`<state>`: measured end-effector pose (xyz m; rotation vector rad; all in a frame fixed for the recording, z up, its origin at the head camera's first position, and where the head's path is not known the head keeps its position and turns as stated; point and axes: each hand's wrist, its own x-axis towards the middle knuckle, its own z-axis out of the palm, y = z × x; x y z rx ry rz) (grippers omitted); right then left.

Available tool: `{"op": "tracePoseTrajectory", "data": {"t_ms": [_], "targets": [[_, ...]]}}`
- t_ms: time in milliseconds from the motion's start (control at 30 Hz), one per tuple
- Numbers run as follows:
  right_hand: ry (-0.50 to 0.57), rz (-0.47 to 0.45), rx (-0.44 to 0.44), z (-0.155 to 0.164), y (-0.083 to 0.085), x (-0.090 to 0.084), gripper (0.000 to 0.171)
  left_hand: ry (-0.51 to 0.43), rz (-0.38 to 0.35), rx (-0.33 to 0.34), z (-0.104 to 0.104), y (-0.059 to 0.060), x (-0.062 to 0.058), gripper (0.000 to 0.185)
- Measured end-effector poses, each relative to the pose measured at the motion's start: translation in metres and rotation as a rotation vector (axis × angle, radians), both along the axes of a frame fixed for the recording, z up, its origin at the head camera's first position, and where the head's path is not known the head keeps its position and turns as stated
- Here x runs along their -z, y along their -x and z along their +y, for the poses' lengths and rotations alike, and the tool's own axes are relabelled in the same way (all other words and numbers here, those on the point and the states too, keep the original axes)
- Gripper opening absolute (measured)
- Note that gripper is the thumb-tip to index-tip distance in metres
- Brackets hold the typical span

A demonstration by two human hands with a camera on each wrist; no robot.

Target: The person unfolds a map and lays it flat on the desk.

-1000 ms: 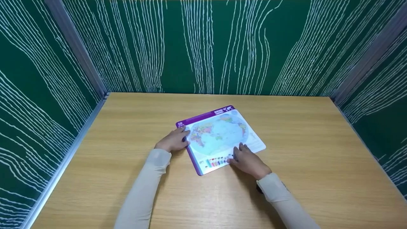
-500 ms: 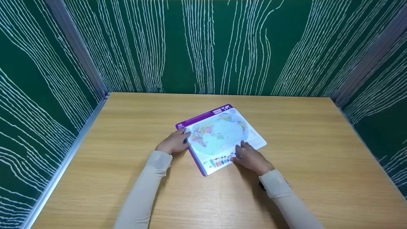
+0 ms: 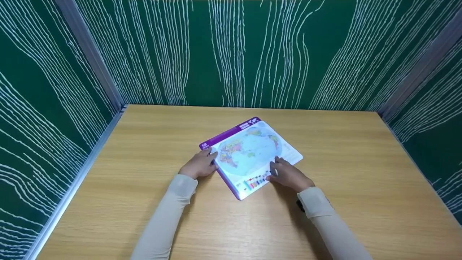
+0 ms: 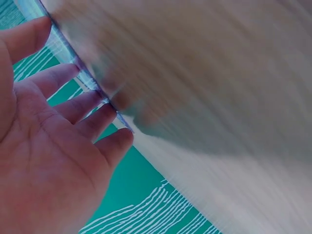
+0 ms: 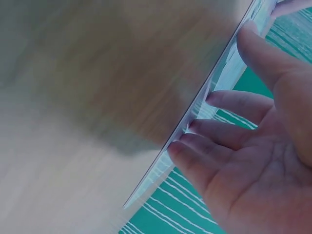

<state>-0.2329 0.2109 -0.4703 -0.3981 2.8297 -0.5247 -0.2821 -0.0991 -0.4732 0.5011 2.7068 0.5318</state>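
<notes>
Since a moment ago the map board has swung a little further counter-clockwise on the wooden table, its near corner sliding toward the right sleeve, and both hands have followed it. It lies flat near the middle of the table, with the left hand resting straight-fingered on its purple left edge. The right hand lies on its near white edge beside the colour legend, fingers relaxed, gripping nothing.
</notes>
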Motion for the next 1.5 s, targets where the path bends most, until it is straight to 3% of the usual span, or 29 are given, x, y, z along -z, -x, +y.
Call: {"op": "tracePoseTrajectory", "data": {"t_ms": [467,933,1233,1433,1500], "targets": [[0.055,-0.059,-0.014,0.012,0.019,-0.001,0.06,0.042,-0.019,0.005,0.004,-0.008,-0.005,0.06],[0.159,-0.163,0.087,0.021,0.027,0.0,0.057,0.079,-0.029,-0.012,0.01,-0.019,-0.006,0.062],[0.147,-0.127,0.102,0.025,0.03,0.004,0.05,0.094,-0.031,-0.007,0.012,-0.024,-0.009,0.062],[0.111,0.051,-0.028,0.025,0.032,0.008,0.014,0.061,-0.004,0.021,0.009,-0.022,-0.007,0.061],[0.102,0.069,-0.035,0.024,0.031,0.008,0.015,0.035,-0.006,0.019,0.007,-0.02,-0.007,0.06]]}}
